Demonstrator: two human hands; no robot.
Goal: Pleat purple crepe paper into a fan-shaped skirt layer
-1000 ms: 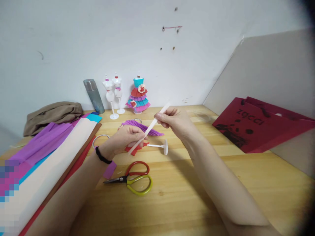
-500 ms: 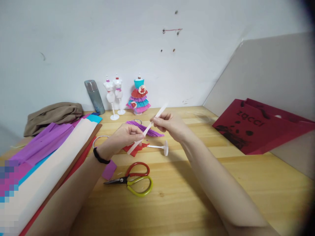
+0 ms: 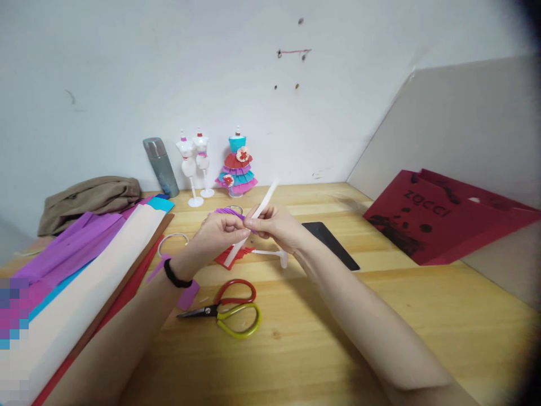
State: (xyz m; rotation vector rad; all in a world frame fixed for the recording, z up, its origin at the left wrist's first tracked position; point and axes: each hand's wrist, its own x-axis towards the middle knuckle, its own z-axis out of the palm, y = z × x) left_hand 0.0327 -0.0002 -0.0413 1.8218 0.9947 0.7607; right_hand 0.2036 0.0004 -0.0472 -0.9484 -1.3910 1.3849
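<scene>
Pale wooden tabletop (image 3: 296, 361) spreads around scissors (image 3: 214, 309); beyond them, the person's left hand (image 3: 216, 234) and right hand (image 3: 274, 224) both pinch a whitish strip (image 3: 267, 197), its long axis slanting away rightward, left grip nearer the scissors.

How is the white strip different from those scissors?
The white strip is held in the left hand and right hand; the scissors lie on the table. The strip is pale all over; the scissors have one red and one yellow-green handle. The strip is narrow; the scissors have wide loops.
</scene>
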